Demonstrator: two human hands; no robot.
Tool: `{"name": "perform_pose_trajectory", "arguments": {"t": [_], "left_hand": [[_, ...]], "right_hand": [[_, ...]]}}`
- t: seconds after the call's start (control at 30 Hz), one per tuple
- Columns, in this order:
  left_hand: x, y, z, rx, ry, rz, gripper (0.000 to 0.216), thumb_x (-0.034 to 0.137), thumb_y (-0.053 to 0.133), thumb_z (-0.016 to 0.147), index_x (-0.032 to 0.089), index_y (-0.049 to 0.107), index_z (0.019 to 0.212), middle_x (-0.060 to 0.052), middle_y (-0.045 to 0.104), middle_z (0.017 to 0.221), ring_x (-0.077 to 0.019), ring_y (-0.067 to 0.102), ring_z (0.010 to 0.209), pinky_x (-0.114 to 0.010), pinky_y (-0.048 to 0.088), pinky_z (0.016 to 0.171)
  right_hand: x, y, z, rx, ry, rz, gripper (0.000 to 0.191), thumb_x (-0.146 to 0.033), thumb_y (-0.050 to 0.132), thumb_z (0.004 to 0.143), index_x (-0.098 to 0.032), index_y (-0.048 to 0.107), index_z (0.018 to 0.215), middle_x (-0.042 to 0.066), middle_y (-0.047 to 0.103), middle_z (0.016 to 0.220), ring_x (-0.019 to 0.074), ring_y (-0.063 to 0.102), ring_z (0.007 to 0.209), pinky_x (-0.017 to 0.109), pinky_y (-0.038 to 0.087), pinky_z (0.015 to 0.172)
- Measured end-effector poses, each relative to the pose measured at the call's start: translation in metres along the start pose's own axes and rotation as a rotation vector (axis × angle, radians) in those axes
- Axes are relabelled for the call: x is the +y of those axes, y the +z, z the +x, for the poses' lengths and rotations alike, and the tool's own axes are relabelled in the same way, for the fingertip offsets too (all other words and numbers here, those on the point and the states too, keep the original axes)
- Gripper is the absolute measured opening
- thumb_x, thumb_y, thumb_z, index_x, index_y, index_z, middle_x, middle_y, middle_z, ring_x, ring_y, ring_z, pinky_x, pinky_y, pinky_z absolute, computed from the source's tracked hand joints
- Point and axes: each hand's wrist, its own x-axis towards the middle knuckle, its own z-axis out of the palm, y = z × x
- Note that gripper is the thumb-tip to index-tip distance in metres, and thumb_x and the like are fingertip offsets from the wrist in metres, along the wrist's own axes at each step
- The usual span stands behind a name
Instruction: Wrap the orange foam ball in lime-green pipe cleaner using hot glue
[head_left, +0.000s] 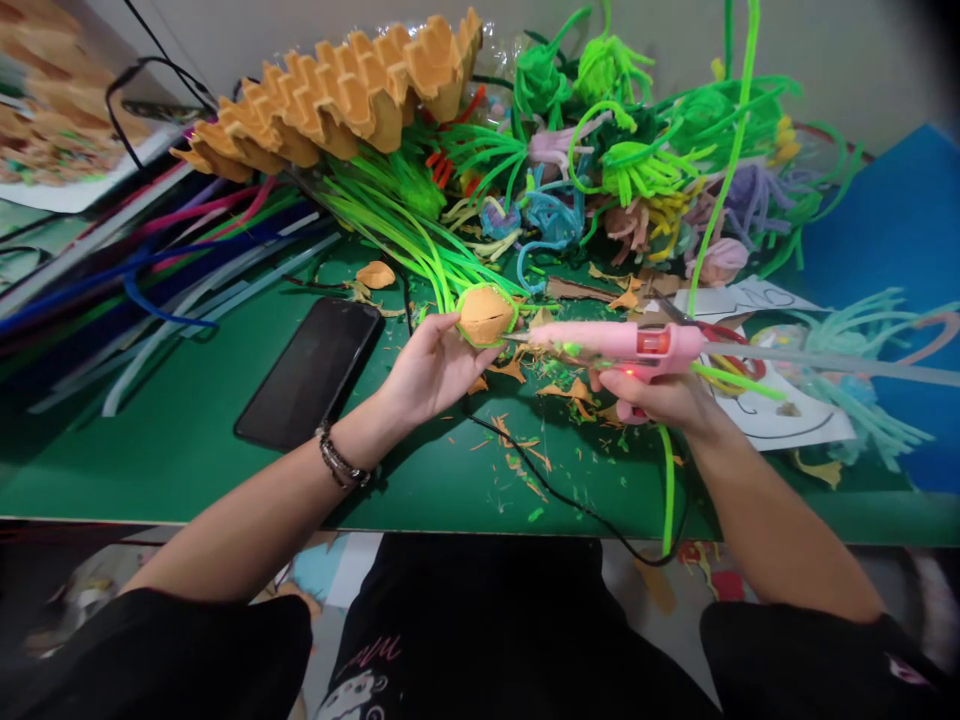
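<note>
phone: black slab phone (311, 370) flat on green table (187, 450), 9 o'clock of the work.
left hand (431, 365): grip closed on tan cardboard egg-carton cup (484, 313) ringed with green pipe cleaner, held just above the table.
gun: pink plastic hot-glue gun (622, 342), nozzle at the cup's 3 o'clock; contact unclear.
right hand (656, 395): grip wrapped round the gun handle.
advice: I'd say use a small bead, keep fingertips at 9 o'clock, hold the cup steady.
</note>
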Motion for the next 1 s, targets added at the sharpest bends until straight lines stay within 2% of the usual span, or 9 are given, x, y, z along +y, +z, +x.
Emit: {"name": "perform_pose_trajectory", "arguments": {"t": [0.17,0.3,0.43,0.63,0.8,0.9,1.0], "left_hand": [[0.001,0.002,-0.001,-0.004,0.005,0.021,0.054,0.023,0.040,0.079,0.010,0.044,0.132,-0.010,0.066,0.112,-0.0216,0.052,0.125,-0.031,0.044,0.105],[0.002,0.002,-0.002,0.010,-0.004,0.016,0.053,0.022,0.039,0.079,0.010,0.046,0.131,-0.010,0.067,0.110,-0.0221,0.054,0.122,-0.033,0.046,0.104],[0.001,0.000,-0.002,0.018,-0.005,0.015,0.051,0.023,0.040,0.079,0.011,0.048,0.128,-0.010,0.068,0.110,-0.0220,0.053,0.124,-0.032,0.047,0.102],[0.001,-0.001,-0.001,-0.026,0.001,0.032,0.052,0.025,0.041,0.078,0.012,0.049,0.128,-0.010,0.067,0.111,-0.0224,0.051,0.126,-0.032,0.047,0.102],[0.002,0.000,-0.002,-0.025,-0.008,0.034,0.052,0.025,0.041,0.077,0.014,0.050,0.127,-0.007,0.069,0.105,-0.0215,0.053,0.124,-0.032,0.048,0.101],[0.001,0.000,-0.003,-0.033,-0.023,0.039,0.052,0.026,0.044,0.075,0.014,0.053,0.124,-0.007,0.070,0.101,-0.0222,0.054,0.122,-0.031,0.049,0.099],[0.001,-0.001,-0.003,-0.043,-0.038,0.041,0.051,0.029,0.048,0.073,0.013,0.055,0.120,-0.006,0.070,0.097,-0.0220,0.055,0.121,-0.027,0.050,0.095]], "right_hand": [[-0.005,0.004,-0.002,-0.069,-0.046,-0.004,0.030,-0.049,0.058,0.071,-0.020,0.055,0.064,-0.005,0.040,0.044,0.0052,0.036,0.035,0.018,0.029,0.029],[-0.005,0.005,-0.003,-0.035,-0.037,-0.013,0.035,-0.048,0.057,0.073,-0.020,0.047,0.054,-0.004,0.040,0.043,0.0052,0.036,0.035,0.018,0.031,0.029],[-0.005,0.003,-0.004,0.007,-0.031,-0.004,0.032,-0.047,0.058,0.074,-0.020,0.051,0.056,-0.003,0.041,0.043,0.0060,0.037,0.035,0.018,0.033,0.028],[-0.002,0.002,-0.005,0.074,-0.045,-0.023,0.039,-0.051,0.059,0.073,-0.020,0.047,0.053,-0.003,0.044,0.043,0.0063,0.040,0.035,0.018,0.036,0.028],[0.003,0.000,-0.002,0.079,-0.009,-0.029,0.036,-0.056,0.058,0.072,-0.021,0.057,0.065,-0.004,0.043,0.040,0.0068,0.037,0.031,0.021,0.030,0.026],[0.010,-0.007,0.002,0.157,0.023,-0.085,0.042,-0.062,0.060,0.068,-0.020,0.057,0.062,-0.002,0.047,0.043,0.0099,0.043,0.035,0.024,0.035,0.031],[0.018,-0.021,0.008,0.283,-0.047,-0.146,0.045,-0.064,0.054,0.073,-0.020,0.059,0.066,0.002,0.056,0.056,0.0148,0.055,0.051,0.028,0.046,0.043]]}}
